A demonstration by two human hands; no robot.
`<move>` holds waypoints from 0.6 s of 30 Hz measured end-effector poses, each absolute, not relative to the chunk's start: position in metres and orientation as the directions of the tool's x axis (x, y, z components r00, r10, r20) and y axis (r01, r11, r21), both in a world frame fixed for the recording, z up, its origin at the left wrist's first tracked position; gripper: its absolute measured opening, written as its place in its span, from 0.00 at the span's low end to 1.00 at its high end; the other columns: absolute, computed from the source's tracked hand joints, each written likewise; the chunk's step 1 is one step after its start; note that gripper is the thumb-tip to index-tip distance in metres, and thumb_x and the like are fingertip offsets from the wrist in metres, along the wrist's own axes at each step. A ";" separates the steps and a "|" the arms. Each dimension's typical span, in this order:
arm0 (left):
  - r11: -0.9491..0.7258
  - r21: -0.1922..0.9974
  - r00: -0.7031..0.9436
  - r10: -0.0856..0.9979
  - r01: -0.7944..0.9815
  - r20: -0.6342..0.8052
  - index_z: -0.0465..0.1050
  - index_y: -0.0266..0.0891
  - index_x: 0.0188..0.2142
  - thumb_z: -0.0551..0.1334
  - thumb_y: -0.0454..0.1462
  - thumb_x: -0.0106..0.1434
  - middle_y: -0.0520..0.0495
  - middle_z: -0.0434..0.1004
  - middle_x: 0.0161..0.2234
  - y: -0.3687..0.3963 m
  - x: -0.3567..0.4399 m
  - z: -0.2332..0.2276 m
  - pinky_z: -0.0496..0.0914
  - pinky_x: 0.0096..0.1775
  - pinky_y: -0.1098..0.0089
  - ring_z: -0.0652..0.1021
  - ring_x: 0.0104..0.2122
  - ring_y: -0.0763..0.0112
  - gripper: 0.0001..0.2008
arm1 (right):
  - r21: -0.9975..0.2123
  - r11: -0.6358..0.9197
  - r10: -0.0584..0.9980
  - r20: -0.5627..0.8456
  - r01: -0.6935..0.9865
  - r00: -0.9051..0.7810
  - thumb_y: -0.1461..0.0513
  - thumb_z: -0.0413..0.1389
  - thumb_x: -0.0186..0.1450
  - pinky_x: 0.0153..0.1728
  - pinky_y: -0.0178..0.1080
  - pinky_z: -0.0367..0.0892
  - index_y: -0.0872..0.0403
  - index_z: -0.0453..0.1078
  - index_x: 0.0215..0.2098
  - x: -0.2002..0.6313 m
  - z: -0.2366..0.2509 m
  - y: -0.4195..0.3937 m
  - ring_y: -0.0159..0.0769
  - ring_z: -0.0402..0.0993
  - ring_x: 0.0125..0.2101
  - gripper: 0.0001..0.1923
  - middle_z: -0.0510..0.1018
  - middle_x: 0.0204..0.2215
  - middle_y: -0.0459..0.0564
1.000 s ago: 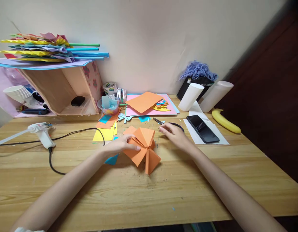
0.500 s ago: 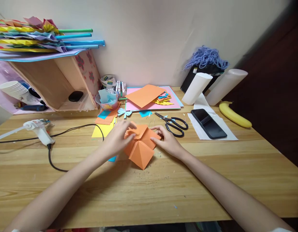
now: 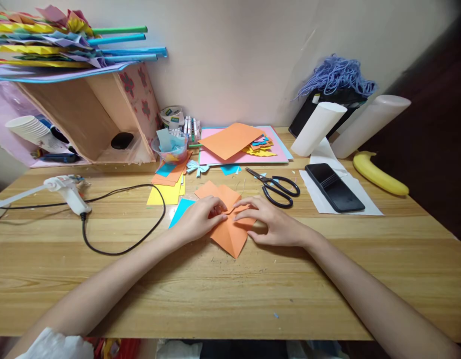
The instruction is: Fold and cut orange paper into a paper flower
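An orange folded-paper flower (image 3: 233, 240) with creased petals lies on the wooden table in front of me. My left hand (image 3: 205, 217) pinches a fold near its middle, thumb and fingers close together. From the other side, my right hand (image 3: 273, 222) reaches over the right petal. Its fingers are apart and bent, with two fingertips touching near the flower's middle and the thumb low by the petal's edge. Both hands cover parts of the flower. A blue paper piece (image 3: 181, 212) lies beside my left hand.
Black-handled scissors (image 3: 279, 192) lie behind my right hand. A phone (image 3: 333, 187) rests on white paper, near a banana (image 3: 380, 174). At left are a glue gun (image 3: 68, 194) and its looping cord. Coloured sheets (image 3: 165, 193) and a plastic bowl (image 3: 169, 149) stand behind.
The orange paper flower has come down flatter on the table. My right hand has let go of the right petal's edge and moved in over it; my left hand has closed near the middle.
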State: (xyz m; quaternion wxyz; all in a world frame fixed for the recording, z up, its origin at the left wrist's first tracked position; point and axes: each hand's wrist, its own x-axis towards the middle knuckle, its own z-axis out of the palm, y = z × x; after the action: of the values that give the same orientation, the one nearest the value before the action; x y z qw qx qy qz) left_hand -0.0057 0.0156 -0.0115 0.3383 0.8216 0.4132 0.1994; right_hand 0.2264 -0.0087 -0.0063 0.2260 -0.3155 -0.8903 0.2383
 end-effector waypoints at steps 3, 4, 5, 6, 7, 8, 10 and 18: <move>-0.444 0.673 0.541 0.837 0.591 0.077 0.70 0.40 0.35 0.56 0.41 0.61 0.47 0.71 0.33 0.015 -0.004 -0.014 0.64 0.31 0.69 0.71 0.32 0.68 0.08 | -0.622 0.674 0.640 0.223 0.398 -0.735 0.68 0.58 0.53 0.51 0.46 0.59 0.49 0.68 0.47 0.224 -0.003 -0.013 0.41 0.62 0.51 0.23 0.68 0.50 0.52; -0.451 0.647 0.510 0.853 0.614 0.110 0.69 0.40 0.36 0.56 0.41 0.61 0.46 0.70 0.35 0.015 -0.003 -0.015 0.64 0.34 0.68 0.71 0.34 0.66 0.08 | -0.632 0.670 0.636 0.220 0.388 -0.740 0.66 0.60 0.52 0.51 0.46 0.60 0.50 0.68 0.47 0.223 -0.003 -0.013 0.41 0.62 0.51 0.23 0.68 0.51 0.53; -0.453 0.618 0.469 0.870 0.642 0.152 0.69 0.40 0.38 0.57 0.41 0.60 0.45 0.69 0.37 0.016 -0.003 -0.017 0.65 0.37 0.66 0.71 0.37 0.65 0.09 | -0.638 0.668 0.634 0.218 0.383 -0.742 0.64 0.61 0.51 0.51 0.47 0.60 0.50 0.68 0.47 0.222 -0.004 -0.013 0.42 0.62 0.51 0.24 0.68 0.51 0.53; -0.449 0.589 0.424 0.885 0.672 0.191 0.68 0.40 0.40 0.57 0.41 0.60 0.44 0.69 0.39 0.017 -0.004 -0.019 0.64 0.40 0.64 0.70 0.41 0.63 0.10 | -0.640 0.666 0.636 0.220 0.383 -0.740 0.62 0.63 0.51 0.51 0.47 0.60 0.50 0.68 0.47 0.222 -0.005 -0.013 0.43 0.62 0.51 0.24 0.68 0.50 0.54; -0.437 0.566 0.380 0.897 0.699 0.224 0.67 0.39 0.42 0.57 0.42 0.60 0.43 0.68 0.41 0.018 -0.004 -0.021 0.63 0.43 0.62 0.68 0.43 0.61 0.12 | -0.637 0.667 0.643 0.227 0.387 -0.732 0.61 0.63 0.51 0.50 0.46 0.61 0.50 0.68 0.47 0.221 -0.007 -0.012 0.43 0.63 0.50 0.24 0.68 0.50 0.54; -0.420 0.552 0.344 0.907 0.721 0.242 0.66 0.39 0.44 0.57 0.42 0.60 0.42 0.67 0.43 0.019 -0.005 -0.023 0.62 0.45 0.61 0.67 0.45 0.59 0.14 | -0.632 0.666 0.653 0.238 0.396 -0.719 0.61 0.62 0.52 0.49 0.46 0.61 0.50 0.69 0.46 0.220 -0.010 -0.011 0.42 0.64 0.49 0.22 0.69 0.49 0.54; -0.379 0.547 0.291 0.925 0.747 0.243 0.64 0.38 0.46 0.58 0.43 0.60 0.41 0.68 0.45 0.022 -0.006 -0.027 0.60 0.46 0.59 0.67 0.46 0.58 0.17 | -0.626 0.662 0.678 0.267 0.412 -0.685 0.65 0.58 0.56 0.48 0.44 0.62 0.50 0.70 0.44 0.218 -0.016 -0.010 0.40 0.66 0.47 0.16 0.71 0.46 0.53; -0.374 0.765 0.297 0.922 0.524 0.248 0.60 0.41 0.51 0.60 0.40 0.58 0.43 0.69 0.46 0.021 -0.003 -0.025 0.61 0.48 0.62 0.69 0.46 0.62 0.22 | -0.734 0.527 0.825 0.320 0.428 -0.466 0.69 0.50 0.61 0.44 0.42 0.63 0.50 0.71 0.39 0.206 -0.024 -0.013 0.38 0.68 0.41 0.12 0.74 0.37 0.49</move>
State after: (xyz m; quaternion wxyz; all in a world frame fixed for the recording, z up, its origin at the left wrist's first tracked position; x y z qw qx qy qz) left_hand -0.0029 0.0215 -0.0252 0.2864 0.7527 0.4805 0.3473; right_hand 0.2062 -0.0132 -0.0245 0.3399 -0.3891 -0.8049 0.2918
